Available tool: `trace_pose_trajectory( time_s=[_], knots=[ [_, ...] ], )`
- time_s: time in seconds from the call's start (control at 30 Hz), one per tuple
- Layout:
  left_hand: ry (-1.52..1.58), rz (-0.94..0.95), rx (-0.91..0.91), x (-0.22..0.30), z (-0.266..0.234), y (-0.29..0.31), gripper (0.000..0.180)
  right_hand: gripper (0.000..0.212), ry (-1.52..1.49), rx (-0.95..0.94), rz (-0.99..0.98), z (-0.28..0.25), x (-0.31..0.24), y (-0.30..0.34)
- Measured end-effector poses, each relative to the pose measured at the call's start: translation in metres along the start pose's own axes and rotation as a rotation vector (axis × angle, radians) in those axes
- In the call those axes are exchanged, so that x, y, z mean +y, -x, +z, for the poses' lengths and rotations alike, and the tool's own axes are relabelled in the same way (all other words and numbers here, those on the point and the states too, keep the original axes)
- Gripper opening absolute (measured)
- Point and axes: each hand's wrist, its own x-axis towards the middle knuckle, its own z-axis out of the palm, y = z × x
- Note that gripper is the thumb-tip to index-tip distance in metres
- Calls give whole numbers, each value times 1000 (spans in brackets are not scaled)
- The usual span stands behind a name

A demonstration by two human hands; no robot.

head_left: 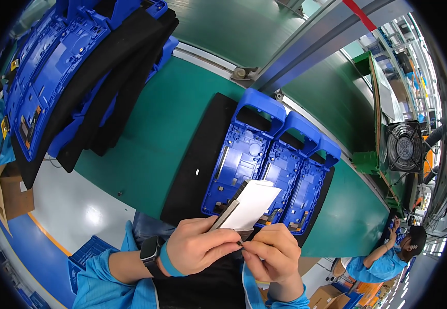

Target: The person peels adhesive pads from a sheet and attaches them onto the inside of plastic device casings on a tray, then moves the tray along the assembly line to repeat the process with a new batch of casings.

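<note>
Hands meet low in the middle: left hand (203, 247) pinches a white sheet (253, 205) (dark strip along its edge), which sticks up past the fingers over three blue shells (244, 149). Right hand (272, 252) pinches its lower corner.

Three blue plastic housings (272, 165) lie side by side on one black foam mat (197, 159). One white backing sheet (253, 205) is held between two hands. One smartwatch (150, 252) is on a wrist. One fan (404, 147) stands at the right.
</note>
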Motion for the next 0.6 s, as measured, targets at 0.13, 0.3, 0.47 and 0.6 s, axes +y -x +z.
trace_pose_trajectory(
  time_s=[0.13,0.3,0.47,0.6],
  knots=[
    [-27,10,-4,1,0,-1,19,26,51,8,-4,1,1,-1],
    [-38,10,-23,4,1,0,23,24,126,28,-35,1,3,0],
    [-16,-3,-15,4,3,0,24,26,210,62,-73,3,3,1],
    [14,-41,-31,3,3,0,24,24,261,66,-88,4,6,2]
  ],
)
